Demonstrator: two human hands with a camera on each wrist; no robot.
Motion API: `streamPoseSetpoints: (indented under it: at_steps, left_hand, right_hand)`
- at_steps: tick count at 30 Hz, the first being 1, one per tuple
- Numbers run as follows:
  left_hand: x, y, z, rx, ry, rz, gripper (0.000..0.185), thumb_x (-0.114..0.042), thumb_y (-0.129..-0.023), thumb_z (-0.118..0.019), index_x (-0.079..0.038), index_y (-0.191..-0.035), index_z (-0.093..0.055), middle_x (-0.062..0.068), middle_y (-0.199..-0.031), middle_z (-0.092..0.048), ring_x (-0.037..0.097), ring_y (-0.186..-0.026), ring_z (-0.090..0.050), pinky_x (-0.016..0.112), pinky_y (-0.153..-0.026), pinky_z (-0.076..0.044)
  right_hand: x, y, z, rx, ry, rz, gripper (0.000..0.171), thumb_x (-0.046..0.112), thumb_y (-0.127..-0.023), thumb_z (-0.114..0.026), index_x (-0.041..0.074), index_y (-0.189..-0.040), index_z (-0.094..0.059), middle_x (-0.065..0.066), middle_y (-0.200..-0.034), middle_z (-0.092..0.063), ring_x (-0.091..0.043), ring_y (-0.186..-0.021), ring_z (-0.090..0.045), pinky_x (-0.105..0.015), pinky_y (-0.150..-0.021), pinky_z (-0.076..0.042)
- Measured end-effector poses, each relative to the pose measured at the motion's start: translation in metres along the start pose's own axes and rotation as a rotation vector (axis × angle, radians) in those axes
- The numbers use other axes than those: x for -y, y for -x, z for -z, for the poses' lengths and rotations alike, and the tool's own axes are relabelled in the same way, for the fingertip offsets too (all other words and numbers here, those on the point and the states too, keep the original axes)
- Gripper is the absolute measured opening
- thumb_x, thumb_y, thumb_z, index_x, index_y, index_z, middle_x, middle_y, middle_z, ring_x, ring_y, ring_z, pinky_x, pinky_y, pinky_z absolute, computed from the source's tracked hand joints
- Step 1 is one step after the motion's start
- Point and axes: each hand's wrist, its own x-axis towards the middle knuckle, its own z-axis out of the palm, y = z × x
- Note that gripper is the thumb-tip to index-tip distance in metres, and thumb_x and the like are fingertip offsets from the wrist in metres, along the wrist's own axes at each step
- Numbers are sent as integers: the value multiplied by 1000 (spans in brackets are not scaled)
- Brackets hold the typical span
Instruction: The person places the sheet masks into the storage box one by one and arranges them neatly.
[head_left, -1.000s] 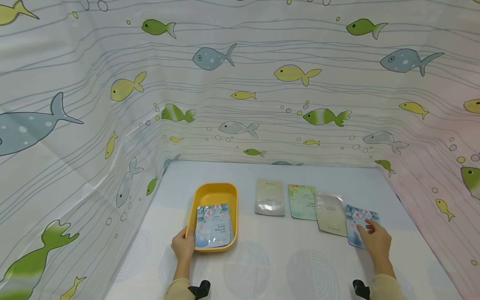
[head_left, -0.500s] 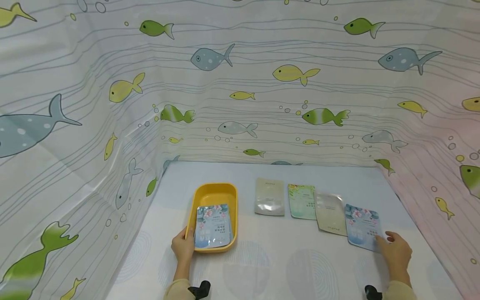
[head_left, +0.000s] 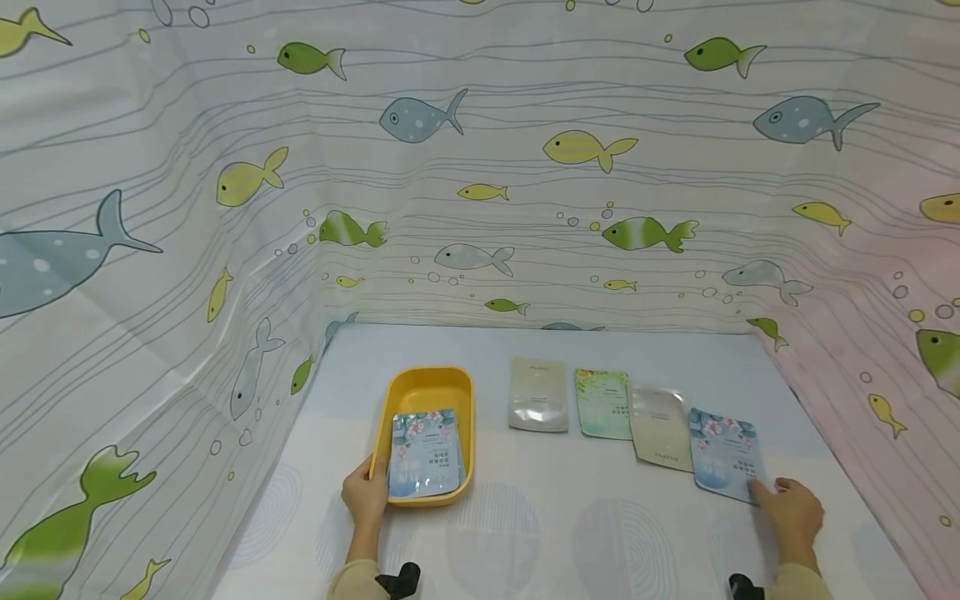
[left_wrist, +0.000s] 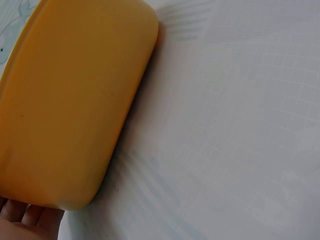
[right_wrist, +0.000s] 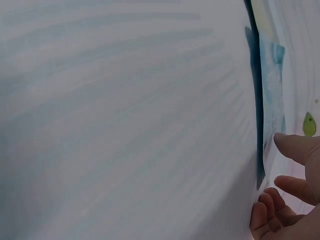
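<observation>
Right hand (head_left: 791, 508) fingertips touch blue packet (head_left: 723, 454) corner.

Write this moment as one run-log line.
left hand: holds yellow plastic tray | right hand: fingers touch blue floral sachet on table | tray: holds one matching sachet

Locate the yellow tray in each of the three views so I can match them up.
Head: the yellow tray sits left of centre on the table, a blue floral packet in it, the left hand at its near left corner.
Left wrist: its outer wall fills the left half.
Right wrist: not in view.
Shared landmark: the left hand against the tray's corner.
</observation>
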Motion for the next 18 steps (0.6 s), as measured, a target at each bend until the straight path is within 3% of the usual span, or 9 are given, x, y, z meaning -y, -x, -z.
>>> streamPoseSetpoints:
  at_steps: [9,18]
  left_hand:
    - [-1,1,2,-7,-5,-15,28,-3,-89,-58,14,-111,-61,33,-109,-60,47,-105,-57,55,-87,-47]
    - [0,0,2,0,-4,-6,28,-2,-89,-58,13,-112,-61,32,-110,-60,46,-106,-57,54,-89,-47]
  right_hand:
    - [7,-6,-6,26,-15,-56,48,15,-87,-56,-21,-116,-43,-39,-119,-44,-55,-111,-36,-58,-96,-32]
    - [3,-12,-4,65,-147,-180,44,11,-87,-58,-18,-118,-47,-37,-121,-44,-51,-110,-34,-57,-95,-29]
